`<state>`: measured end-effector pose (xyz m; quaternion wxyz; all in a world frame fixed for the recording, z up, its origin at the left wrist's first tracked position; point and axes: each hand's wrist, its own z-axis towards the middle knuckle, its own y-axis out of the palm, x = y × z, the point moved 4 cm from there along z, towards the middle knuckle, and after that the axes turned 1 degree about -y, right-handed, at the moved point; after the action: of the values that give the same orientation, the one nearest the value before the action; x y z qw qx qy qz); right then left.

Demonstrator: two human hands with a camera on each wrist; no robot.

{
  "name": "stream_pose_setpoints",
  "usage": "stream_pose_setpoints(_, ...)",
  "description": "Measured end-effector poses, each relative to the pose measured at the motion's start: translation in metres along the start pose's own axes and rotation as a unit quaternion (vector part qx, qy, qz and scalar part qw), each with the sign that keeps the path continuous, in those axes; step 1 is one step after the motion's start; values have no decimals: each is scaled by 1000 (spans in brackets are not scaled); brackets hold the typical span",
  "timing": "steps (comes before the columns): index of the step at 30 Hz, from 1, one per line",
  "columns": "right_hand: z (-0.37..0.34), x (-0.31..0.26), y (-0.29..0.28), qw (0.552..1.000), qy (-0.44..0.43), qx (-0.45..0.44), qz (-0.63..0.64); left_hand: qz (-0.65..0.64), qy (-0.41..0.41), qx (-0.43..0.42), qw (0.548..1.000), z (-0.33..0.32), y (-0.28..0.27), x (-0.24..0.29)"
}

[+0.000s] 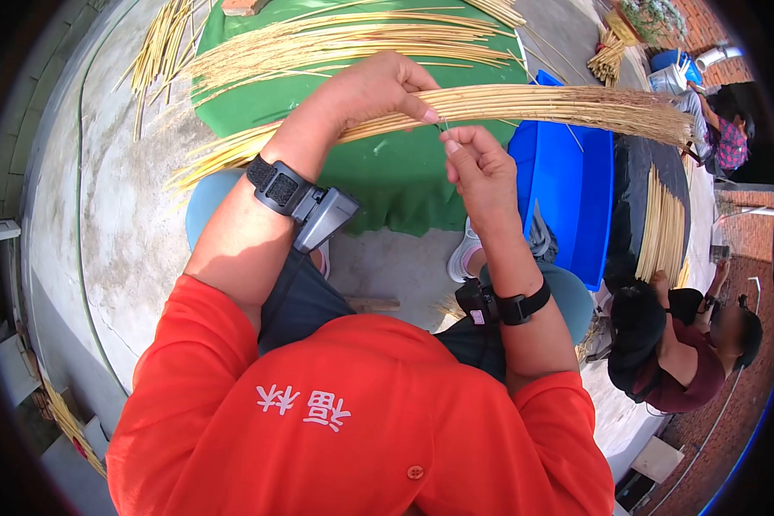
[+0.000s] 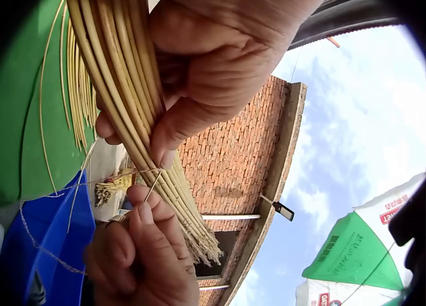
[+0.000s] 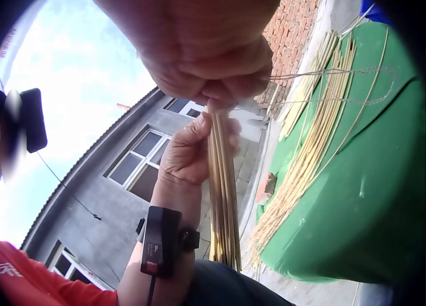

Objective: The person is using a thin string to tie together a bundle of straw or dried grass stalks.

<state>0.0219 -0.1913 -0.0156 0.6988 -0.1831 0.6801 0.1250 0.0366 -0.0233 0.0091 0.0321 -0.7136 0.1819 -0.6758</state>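
Note:
A long bundle of straw-coloured stalks (image 1: pixel 533 103) lies slantwise across the front of the body, its brushy tips toward the right. My left hand (image 1: pixel 374 90) grips it near the middle, with the thumb (image 2: pixel 170 136) along the near side. Around the stalks, just past that thumb, runs a thin cord (image 2: pixel 150 186). Close below the bundle, my right hand (image 1: pixel 486 168) pinches the cord's end between thumb and forefinger. A twisted length of the same cord (image 3: pixel 373 70) hangs in a loop off to the side in the right wrist view.
Loose stalks (image 1: pixel 361 43) are spread on a green cloth (image 1: pixel 387 185) in front. A blue bin (image 1: pixel 568 198) stands at the right, beside the knee. Further right a person (image 1: pixel 688 353) sits near another pile of stalks (image 1: pixel 662 224). A brick (image 1: pixel 243 7) lies at the cloth's far edge.

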Motion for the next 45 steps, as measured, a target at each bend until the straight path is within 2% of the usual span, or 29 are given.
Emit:
stream_pose_setpoints(9, -2, 2, 3, 1000, -6, 10, 11, -14, 5, 12, 1000, -2, 2, -3)
stream_pose_setpoints(11, -1, 5, 4, 1000, -7, 15, 22, 20, 11, 6, 1000, -2, 2, -4)
stream_pose_setpoints(21, 2, 10, 1, 999, -19, 18, 38, -11, 17, 4, 1000, 2, 5, -6)
stream_pose_setpoints(24, 0, 6, 1, 999, -19, 16, 31, -16, -6, -37, 999, 2, 4, -7)
stream_pose_setpoints(26, -1, 6, 1, 999, -21, 16, 30, -71, 3, -83, 994, 2, 5, -8)
stream_pose_setpoints(29, -2, 8, 0, 999, -24, 14, 37, -85, 10, -97, 992, 2, 5, -8)
stream_pose_setpoints(41, -1, 9, 1, 997, 5, 23, 67, 32, 11, -22, 999, 4, 4, -5)
stream_pose_setpoints(45, -1, 3, 2, 997, 11, 29, 70, 13, 14, -10, 1000, 2, 5, -7)
